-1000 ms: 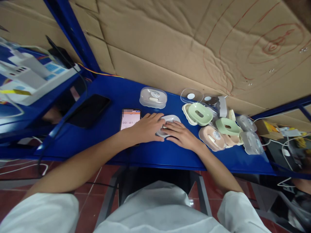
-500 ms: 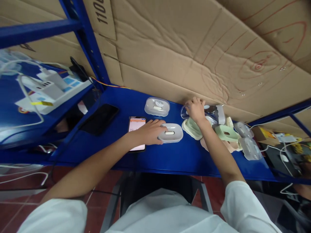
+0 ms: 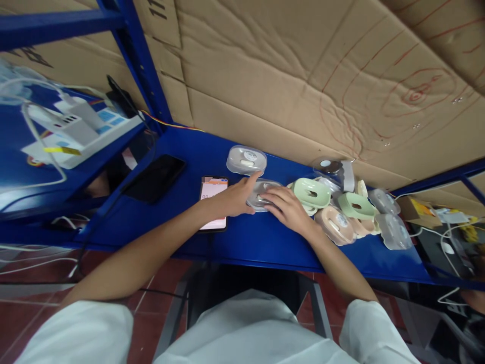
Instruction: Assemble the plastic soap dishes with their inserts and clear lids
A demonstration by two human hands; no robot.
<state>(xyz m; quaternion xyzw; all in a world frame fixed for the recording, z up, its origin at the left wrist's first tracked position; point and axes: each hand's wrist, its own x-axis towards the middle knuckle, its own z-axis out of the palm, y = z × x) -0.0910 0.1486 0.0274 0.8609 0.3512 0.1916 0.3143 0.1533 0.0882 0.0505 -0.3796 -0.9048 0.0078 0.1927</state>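
Observation:
A grey soap dish lies on the blue table between my two hands, with a clear lid over it. My left hand holds the dish's left end, thumb near the front and a finger stretched along the back. My right hand rests its bent fingers on the lid from the right; whether the lid sits fully down is hidden. Behind them stands another grey soap dish with a clear lid and a round label. Just right of my right hand is a light green soap dish.
To the right is a pile with another green dish, a lidded pink dish and clear lids. A lit phone lies by my left wrist, a dark phone further left. Cardboard walls the back.
My right hand has come left from the back of the table, bringing the clear lid onto the grey dish. My left hand has stayed at the dish's left end.

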